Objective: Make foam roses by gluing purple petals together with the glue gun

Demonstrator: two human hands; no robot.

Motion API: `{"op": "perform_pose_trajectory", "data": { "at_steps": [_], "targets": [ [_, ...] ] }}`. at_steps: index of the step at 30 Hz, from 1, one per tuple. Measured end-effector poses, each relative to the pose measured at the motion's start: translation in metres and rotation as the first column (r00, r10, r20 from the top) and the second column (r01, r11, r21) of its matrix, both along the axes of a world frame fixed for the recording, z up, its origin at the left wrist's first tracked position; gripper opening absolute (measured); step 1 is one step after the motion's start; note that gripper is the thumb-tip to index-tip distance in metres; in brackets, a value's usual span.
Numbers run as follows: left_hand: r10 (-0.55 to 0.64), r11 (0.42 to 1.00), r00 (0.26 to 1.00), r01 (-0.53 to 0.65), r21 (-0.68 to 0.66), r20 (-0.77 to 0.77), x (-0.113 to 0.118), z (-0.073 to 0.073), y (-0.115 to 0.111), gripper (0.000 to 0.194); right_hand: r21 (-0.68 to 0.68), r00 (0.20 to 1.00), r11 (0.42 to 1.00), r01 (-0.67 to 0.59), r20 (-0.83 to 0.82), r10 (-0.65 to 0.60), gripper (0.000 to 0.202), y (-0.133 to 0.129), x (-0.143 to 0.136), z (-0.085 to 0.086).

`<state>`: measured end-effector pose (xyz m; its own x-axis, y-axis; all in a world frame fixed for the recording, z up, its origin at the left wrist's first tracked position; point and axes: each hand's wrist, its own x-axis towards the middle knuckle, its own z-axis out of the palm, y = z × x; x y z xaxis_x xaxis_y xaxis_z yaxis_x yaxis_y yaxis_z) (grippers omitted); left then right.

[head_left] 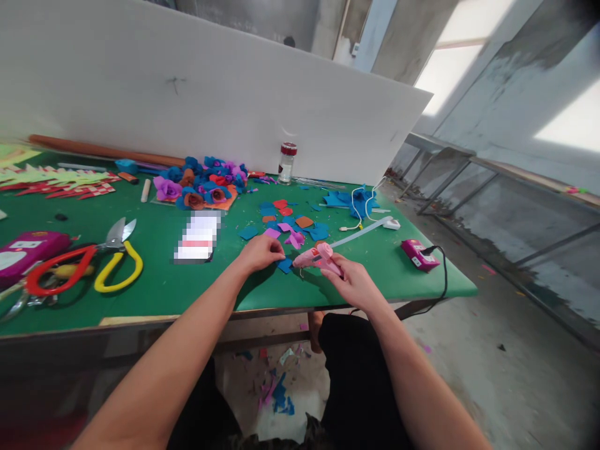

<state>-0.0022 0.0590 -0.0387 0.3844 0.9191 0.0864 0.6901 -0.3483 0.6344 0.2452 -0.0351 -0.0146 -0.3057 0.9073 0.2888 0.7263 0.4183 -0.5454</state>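
Observation:
My right hand (351,278) is wrapped round the handle of a pink hot glue gun (315,255), with a long pale glue stick (363,232) sticking out of its back end. The nozzle points left, close to the fingertips of my left hand (260,254). Those fingers are pinched on a small blue paper piece (284,265), just above the green table. Beyond both hands lie loose cut pieces: a purple paper flower (295,239), a brown piece (304,222), red pieces (281,204) and more blue ones (249,232).
Finished paper flowers (206,181) are heaped behind a phone (199,234). Red-and-yellow-handled scissors (94,262) lie at left near a magenta box (32,253). A glass jar (287,164) stands by the white board (210,87). Another magenta box (420,255) with a black cord sits near the right edge.

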Motion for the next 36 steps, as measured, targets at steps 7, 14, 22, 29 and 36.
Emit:
{"op": "perform_pose_trajectory", "data": {
  "at_steps": [7,14,22,29,36],
  "targets": [
    [-0.008,1.0,1.0,0.008,0.007,-0.007,0.0,0.0,0.0,0.01,-0.09,0.991,0.993,0.071,-0.11,-0.081,0.024,0.0,0.007,0.005],
    [-0.021,1.0,1.0,0.021,-0.004,0.011,-0.002,0.001,0.001,0.013,-0.434,0.789,0.883,-0.176,-0.599,-0.137,0.037,0.002,0.019,0.005],
    [-0.044,0.994,0.95,0.072,-0.079,0.309,-0.009,0.014,-0.001,0.019,-0.443,0.563,0.839,-0.316,-0.799,-0.209,0.043,0.019,0.047,-0.003],
    [0.134,0.958,0.835,0.028,-0.285,0.534,-0.001,0.039,-0.016,0.031,-0.355,0.748,0.931,0.087,-0.594,-0.297,0.045,0.039,0.087,-0.01],
    [0.234,0.893,0.72,0.107,-0.438,0.653,0.013,0.047,-0.021,0.04,-0.236,0.802,0.885,0.401,-0.378,-0.463,0.04,0.061,0.112,-0.02]
  ]
}}
